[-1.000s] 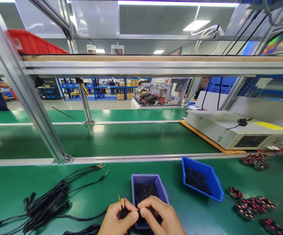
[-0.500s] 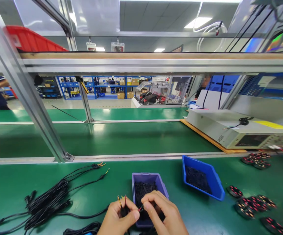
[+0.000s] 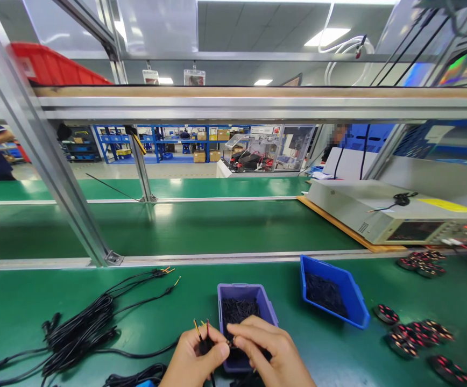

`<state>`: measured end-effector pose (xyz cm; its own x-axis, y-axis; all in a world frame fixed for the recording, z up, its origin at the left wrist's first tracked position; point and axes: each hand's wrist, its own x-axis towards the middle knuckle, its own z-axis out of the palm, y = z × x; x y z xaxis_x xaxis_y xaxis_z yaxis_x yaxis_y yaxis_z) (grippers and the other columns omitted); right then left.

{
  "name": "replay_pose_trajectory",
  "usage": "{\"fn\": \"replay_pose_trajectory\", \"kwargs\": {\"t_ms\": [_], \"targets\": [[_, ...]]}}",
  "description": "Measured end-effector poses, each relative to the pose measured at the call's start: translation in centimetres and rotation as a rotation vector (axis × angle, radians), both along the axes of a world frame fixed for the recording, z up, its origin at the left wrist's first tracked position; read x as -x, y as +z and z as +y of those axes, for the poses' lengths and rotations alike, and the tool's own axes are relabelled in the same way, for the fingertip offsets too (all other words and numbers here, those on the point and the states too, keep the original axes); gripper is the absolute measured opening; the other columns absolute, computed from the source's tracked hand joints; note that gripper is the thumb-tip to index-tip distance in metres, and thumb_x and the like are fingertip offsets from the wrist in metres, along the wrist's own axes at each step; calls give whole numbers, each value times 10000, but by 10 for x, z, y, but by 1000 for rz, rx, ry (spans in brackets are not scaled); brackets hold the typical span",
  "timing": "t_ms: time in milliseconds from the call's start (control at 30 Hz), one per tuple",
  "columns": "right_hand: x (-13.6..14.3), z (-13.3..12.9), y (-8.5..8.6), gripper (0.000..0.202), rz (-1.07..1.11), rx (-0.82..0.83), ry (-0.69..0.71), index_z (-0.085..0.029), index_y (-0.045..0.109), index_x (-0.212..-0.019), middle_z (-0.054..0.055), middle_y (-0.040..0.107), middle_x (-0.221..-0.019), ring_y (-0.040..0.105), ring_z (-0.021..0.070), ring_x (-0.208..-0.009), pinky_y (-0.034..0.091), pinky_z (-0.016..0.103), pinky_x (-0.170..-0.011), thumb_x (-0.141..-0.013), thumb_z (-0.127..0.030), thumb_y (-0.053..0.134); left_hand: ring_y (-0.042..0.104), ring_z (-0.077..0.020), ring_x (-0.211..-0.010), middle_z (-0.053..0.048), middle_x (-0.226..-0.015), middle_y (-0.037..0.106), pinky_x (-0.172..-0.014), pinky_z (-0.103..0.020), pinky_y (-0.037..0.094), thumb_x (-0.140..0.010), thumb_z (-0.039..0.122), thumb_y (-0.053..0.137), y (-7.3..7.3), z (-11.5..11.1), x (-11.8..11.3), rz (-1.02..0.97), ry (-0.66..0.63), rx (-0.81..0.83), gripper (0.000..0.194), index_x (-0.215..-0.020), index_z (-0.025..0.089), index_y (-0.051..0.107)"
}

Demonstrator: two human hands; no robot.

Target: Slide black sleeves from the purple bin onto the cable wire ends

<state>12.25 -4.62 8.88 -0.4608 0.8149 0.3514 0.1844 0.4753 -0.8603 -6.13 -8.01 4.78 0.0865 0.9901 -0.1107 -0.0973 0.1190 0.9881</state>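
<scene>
Here, in the head view, the left hand (image 3: 199,356) is pinching a black cable end, with yellow and red wires (image 3: 202,329) sticking up above its fingers. The right hand (image 3: 266,348) is closing its thumb and fingertips on something small and dark, right beside the left thumb; what it is, the view is not showing clearly. Both hands are hovering over the near part of 1 purple bin (image 3: 274,312) holding black pieces (image 3: 239,310). 1 blue bin (image 3: 356,306) is sitting to the right, and bundled black cables (image 3: 80,322) are lying to the left.

The bin (image 3: 269,313) is purple, the tray (image 3: 355,303) blue, the tabletop (image 3: 185,317) green.
</scene>
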Motion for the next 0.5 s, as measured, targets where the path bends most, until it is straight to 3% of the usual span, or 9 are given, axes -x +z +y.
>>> {"fn": "replay_pose_trajectory", "kwargs": {"t_ms": [167, 500], "targets": [[3, -2, -4, 212, 207, 182, -76, -239, 789, -933, 38, 723, -821, 667, 159, -645, 553, 212, -605, -955, -394, 645, 381, -81, -518, 33, -628, 528, -478, -208, 289, -711, 770, 727, 1, -1, -1, 34, -21, -9, 617, -739, 156, 672], [5, -5, 0, 159, 140, 1, -78, -241, 776, -882, 26, 749, -807, 705, 159, -696, 575, 202, -718, -952, -257, 635, 359, -89, -551, 25, -676, 559, -518, -222, 301, -732, 719, 752, 0, -2, 0, 28, -22, -46, 563, -721, 161, 677]]}}
